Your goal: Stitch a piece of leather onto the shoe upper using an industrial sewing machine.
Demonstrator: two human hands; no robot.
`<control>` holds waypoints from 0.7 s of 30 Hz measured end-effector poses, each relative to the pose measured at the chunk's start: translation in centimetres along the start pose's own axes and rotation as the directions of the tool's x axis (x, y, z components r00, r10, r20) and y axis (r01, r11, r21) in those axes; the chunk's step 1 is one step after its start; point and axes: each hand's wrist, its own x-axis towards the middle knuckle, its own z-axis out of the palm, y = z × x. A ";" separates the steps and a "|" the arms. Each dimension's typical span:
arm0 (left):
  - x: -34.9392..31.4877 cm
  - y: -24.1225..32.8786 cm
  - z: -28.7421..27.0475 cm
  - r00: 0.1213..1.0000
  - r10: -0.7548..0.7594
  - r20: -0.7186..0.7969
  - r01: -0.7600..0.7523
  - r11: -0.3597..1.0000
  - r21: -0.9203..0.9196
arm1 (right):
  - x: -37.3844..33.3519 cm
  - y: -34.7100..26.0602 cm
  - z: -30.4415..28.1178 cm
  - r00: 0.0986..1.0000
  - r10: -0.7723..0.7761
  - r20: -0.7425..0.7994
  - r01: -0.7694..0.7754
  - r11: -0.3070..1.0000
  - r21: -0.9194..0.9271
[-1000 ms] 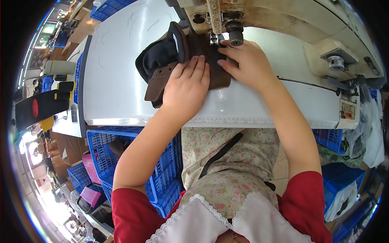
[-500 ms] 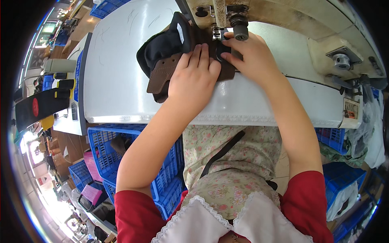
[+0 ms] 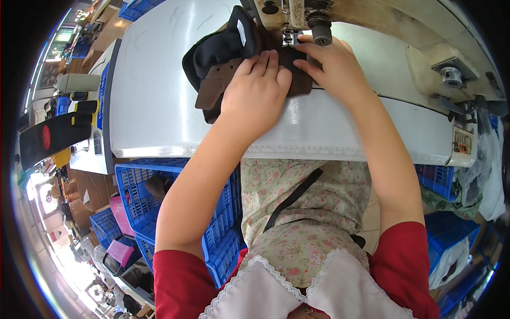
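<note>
A brown leather-like piece with small holes and stitching lies on the sewing machine's bed, joined to a padded black fabric part with a white label. My left hand rests flat on the brown piece, its fingers stretched toward the far side. The far right part of the piece reaches the metal presser foot. Close to the right of that foot is my right hand, index finger and thumb apart, their tips at the dark material. The needle point cannot be made out.
The sewing machine's arm spans the upper right, with a dark round knob hanging above my right hand. Blue plastic crates stand below the white table on the left. Another blue crate is at lower right.
The brown and black piece has slid slightly farther away past the presser foot, both hands moving along with it. The whole view has also shifted a little.
</note>
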 end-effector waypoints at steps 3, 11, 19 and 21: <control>0.0 0.0 0.1 1.000 0.006 -0.030 -0.006 1.000 0.000 | -0.1 -0.1 0.3 0.999 -0.022 -0.028 0.021 1.000 -0.020; 0.2 -0.1 0.2 0.999 0.006 -0.052 -0.006 1.000 0.006 | 0.1 0.2 0.5 1.000 0.001 -0.030 -0.002 1.000 -0.020; 0.5 0.5 0.1 1.000 -0.014 0.011 0.013 1.000 0.019 | -0.2 0.7 0.4 0.999 0.025 -0.032 -0.024 1.000 0.008; 0.4 0.3 0.4 0.999 0.004 -0.036 -0.003 1.000 0.017 | -0.2 0.6 0.5 0.999 0.042 -0.009 -0.041 0.999 0.007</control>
